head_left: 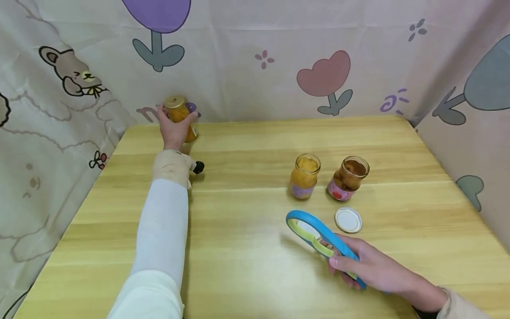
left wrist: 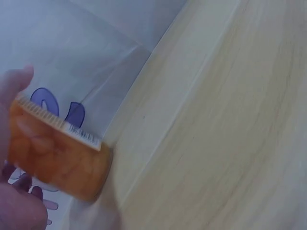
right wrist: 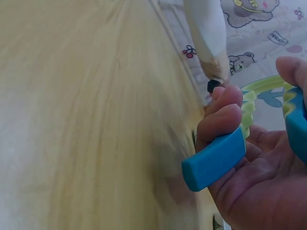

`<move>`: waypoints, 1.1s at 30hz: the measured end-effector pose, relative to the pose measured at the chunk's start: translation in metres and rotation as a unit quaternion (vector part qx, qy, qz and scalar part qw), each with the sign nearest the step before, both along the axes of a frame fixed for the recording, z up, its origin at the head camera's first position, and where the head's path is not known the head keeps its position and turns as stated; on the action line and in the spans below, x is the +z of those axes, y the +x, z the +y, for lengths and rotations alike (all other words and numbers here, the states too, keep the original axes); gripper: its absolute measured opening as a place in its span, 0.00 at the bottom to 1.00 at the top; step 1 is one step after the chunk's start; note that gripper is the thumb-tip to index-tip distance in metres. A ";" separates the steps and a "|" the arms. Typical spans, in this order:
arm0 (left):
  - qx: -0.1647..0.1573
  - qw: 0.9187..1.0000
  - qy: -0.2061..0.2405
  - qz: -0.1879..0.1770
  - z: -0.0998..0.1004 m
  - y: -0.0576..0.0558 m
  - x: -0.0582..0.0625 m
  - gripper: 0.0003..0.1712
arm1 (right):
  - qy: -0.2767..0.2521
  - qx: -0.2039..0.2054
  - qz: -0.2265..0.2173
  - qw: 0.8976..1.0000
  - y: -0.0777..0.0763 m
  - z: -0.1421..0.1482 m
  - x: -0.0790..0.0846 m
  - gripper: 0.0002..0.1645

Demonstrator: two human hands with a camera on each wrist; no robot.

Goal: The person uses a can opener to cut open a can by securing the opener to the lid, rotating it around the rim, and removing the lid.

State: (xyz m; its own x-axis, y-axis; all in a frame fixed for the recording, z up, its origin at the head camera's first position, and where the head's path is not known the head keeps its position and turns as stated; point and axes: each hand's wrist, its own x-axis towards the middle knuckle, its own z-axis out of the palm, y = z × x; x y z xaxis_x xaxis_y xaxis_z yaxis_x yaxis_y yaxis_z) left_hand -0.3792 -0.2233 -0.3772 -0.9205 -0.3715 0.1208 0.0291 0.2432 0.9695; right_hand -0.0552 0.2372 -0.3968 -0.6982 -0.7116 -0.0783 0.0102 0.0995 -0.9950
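Observation:
At the table's far left edge, my left hand (head_left: pixel 175 130) grips a capped glass jar of orange fruit (head_left: pixel 178 114) between thumb and fingers. The jar's lower part, with a barcode label, shows in the left wrist view, its base close to the table. My right hand (head_left: pixel 368 263) holds a blue and green jar opener (head_left: pixel 318 226) by its handles, above the front right of the table. A white disc shows through the opener's loop. Just beyond it stand an uncapped jar of yellow fruit (head_left: pixel 304 177) and an uncapped jar with dark contents (head_left: pixel 348 178).
A white lid (head_left: pixel 348 220) lies upside down on the wooden table (head_left: pixel 239 177), in front of the dark jar. A printed curtain (head_left: pixel 239 62) hangs along the table's back edge and both sides.

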 end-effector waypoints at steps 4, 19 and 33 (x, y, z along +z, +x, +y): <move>0.016 1.000 0.003 0.004 0.003 -0.006 -0.003 0.60 | -0.007 0.000 -0.004 1.000 0.000 0.003 -0.005 0.14; 0.050 0.998 -0.016 0.021 0.011 -0.018 -0.014 0.46 | 0.000 -0.015 -0.009 1.000 0.001 0.007 -0.007 0.14; 0.013 0.999 -0.008 0.052 0.021 0.014 -0.020 0.35 | -0.015 -0.009 0.011 1.000 0.007 0.005 -0.002 0.14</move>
